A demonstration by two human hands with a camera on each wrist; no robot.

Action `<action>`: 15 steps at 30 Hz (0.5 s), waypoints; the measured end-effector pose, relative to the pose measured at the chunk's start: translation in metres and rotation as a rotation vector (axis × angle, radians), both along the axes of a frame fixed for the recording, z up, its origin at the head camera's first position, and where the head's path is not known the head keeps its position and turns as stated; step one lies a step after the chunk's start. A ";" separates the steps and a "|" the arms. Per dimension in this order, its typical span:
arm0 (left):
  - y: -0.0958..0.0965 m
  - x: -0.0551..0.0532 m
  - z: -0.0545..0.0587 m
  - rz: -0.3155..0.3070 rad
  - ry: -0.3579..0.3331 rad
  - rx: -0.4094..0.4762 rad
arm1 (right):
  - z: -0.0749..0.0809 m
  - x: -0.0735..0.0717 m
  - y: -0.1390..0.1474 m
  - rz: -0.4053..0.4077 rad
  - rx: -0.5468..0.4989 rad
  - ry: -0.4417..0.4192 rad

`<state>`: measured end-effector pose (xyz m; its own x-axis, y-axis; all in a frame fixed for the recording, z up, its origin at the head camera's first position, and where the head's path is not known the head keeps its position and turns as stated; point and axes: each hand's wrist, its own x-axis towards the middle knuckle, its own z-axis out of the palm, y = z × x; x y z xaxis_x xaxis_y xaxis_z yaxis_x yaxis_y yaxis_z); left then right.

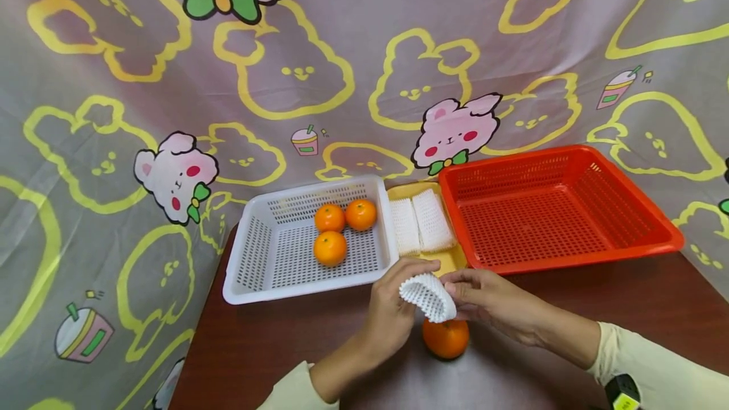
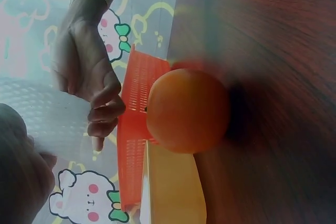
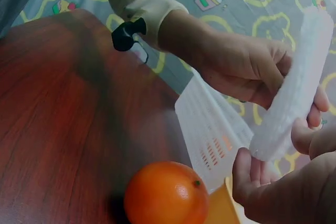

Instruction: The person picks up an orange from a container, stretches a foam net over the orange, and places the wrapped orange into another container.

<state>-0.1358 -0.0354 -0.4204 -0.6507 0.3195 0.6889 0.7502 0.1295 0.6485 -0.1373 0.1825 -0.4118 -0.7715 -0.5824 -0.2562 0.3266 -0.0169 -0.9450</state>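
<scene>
A white foam fruit net (image 1: 428,297) is held up between both hands, its mouth spread into an oval in the head view. My left hand (image 1: 393,309) grips one side of it; in the right wrist view, fingers of that hand (image 3: 236,61) show past both edges of the net (image 3: 294,87). At the other side, my right hand (image 1: 501,302) pinches the lower end between thumb and fingers (image 3: 242,174). Directly below the net, an orange (image 1: 447,339) sits on the table, its top partly covered by the net in the head view.
A white basket (image 1: 310,286) at the left has three oranges (image 1: 330,248) in it. Beside it, a yellow tray (image 1: 447,262) bears stacks of flat foam nets (image 1: 433,220). To the right stands a red basket (image 1: 529,207), in front of a patterned cloth (image 1: 364,68).
</scene>
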 end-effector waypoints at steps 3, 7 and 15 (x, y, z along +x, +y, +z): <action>0.002 0.000 -0.001 0.017 0.014 -0.023 | -0.004 0.000 0.001 -0.019 -0.028 -0.030; 0.004 -0.001 -0.004 0.040 0.019 -0.041 | -0.008 -0.001 0.004 -0.031 -0.050 -0.061; 0.008 0.001 -0.001 0.009 -0.007 0.000 | -0.008 -0.001 0.006 0.040 -0.172 -0.171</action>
